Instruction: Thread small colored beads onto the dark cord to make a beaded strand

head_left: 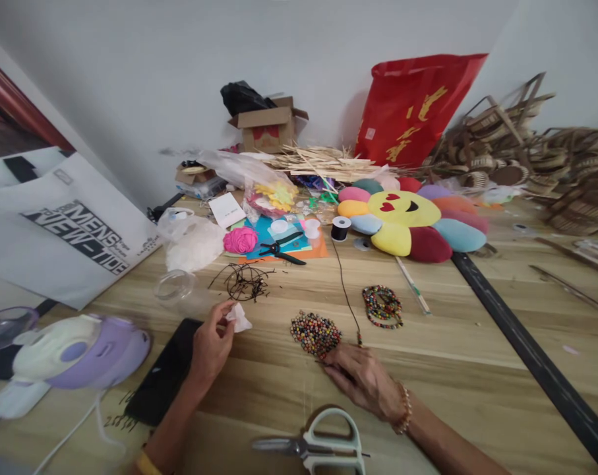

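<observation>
My left hand (213,340) pinches a crumpled piece of white tissue (238,318) above the table. My right hand (365,379), with a beaded bracelet at the wrist, rests palm down at the lower right edge of a pile of small multicoloured beads (314,332). Its fingertips are drawn together there, and whatever they hold is hidden. A black cord (345,284) runs from a spool (341,228) down to my right hand, with a few beads near its lower end. To the right lies a coiled string of beads (382,307).
Scissors (311,443) lie at the near edge. A black phone (163,376) and a purple-and-white device (84,353) sit left. Beyond are black cord scraps (246,282), pliers (281,251), pink yarn (240,241), a flower cushion (402,214) and woven baskets (506,145).
</observation>
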Demonstrator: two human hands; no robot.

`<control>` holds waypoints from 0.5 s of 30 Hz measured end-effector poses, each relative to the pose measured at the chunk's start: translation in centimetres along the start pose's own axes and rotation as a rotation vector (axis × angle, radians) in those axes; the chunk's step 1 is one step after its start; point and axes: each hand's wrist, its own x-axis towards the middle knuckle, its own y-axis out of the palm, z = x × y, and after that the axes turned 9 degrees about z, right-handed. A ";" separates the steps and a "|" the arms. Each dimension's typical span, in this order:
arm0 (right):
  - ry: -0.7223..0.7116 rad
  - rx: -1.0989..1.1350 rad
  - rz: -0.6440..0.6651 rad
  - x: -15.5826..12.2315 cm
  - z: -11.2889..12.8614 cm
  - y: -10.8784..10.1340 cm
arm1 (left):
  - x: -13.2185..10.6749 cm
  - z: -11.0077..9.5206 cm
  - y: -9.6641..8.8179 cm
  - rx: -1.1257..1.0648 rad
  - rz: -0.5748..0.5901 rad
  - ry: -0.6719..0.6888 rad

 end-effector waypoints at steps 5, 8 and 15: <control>0.004 0.017 0.001 0.0 0.1 -0.1 | -0.1 0.8 -0.3 0.368 0.013 0.011; 0.004 0.011 0.001 0.0 0.1 -0.1 | -0.4 0.8 -0.3 0.546 0.002 0.022; 0.000 0.006 0.005 0.0 0.1 -0.1 | -0.5 0.4 -0.6 0.696 0.021 -0.019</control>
